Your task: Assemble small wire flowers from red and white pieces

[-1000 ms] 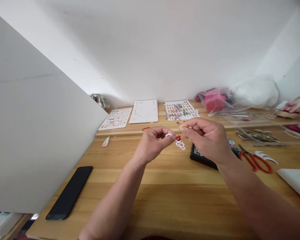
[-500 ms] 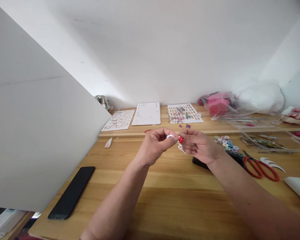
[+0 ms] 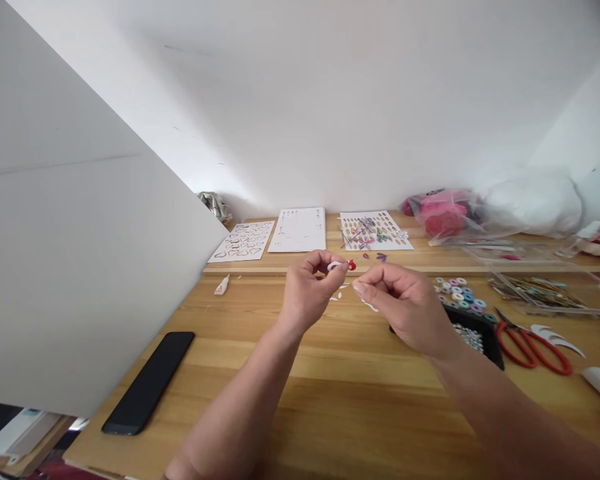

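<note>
My left hand (image 3: 311,285) pinches a small white curved piece (image 3: 334,265) between thumb and forefinger. A small red bit (image 3: 351,265) shows just past those fingertips; I cannot tell whether it is thread or something else. A short gap away on the right, my right hand (image 3: 405,300) is closed in a pinch, and what it holds is too fine to make out. White cut-out pieces (image 3: 369,305) lie on the table beneath the hands. Partly behind my right wrist is a black tray (image 3: 493,343) of small silvery beads.
Red-handled scissors (image 3: 533,347) lie at right near spools of coloured thread (image 3: 460,293) and a clear box (image 3: 545,290) of thin sticks. A phone (image 3: 150,383) and small glue bottle (image 3: 222,285) are at left. Patterned sheets (image 3: 297,230) line the raised back shelf (image 3: 300,261).
My hands have moved apart: the right fingertips left the red bit and now sit lower, in a tighter pinch. More of the black tray shows. The view has shifted slightly.
</note>
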A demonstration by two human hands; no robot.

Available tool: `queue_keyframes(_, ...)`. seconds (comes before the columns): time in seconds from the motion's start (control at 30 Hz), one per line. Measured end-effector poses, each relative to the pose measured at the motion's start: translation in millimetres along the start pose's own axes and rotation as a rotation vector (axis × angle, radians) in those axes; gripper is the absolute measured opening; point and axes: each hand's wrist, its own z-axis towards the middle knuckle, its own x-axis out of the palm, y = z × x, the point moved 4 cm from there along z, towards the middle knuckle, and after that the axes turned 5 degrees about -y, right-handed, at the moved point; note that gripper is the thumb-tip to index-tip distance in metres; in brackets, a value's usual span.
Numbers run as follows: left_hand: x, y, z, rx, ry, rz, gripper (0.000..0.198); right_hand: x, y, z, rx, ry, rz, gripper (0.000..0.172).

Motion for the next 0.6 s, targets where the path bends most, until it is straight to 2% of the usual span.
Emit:
queue_keyframes(0.2,5.5,-3,-5,-0.009,0.183,0.047,0.020,-22,18,0,-0.226,-0.180,-0.237,0.014)
queue_keyframes(0.3,8.9,-3,-8,-0.057,0.297,0.023,0.021,-29,14,6,-0.233,-0.185,-0.229,0.013)
queue_keyframes(0.37,10.6,-4,-10,-0.084,0.352,-0.017,0.020,-30,6,12,-0.157,-0.137,-0.166,0.015)
queue_keyframes(0.47,11.8,-6,-11,-0.143,0.392,-0.101,0.021,-26,-10,20,0.014,-0.044,0.045,0.020)
queue_keyframes(0.6,10.0,-6,-9,-0.197,0.344,-0.201,0.026,-16,-31,25,0.290,0.024,0.384,0.025)
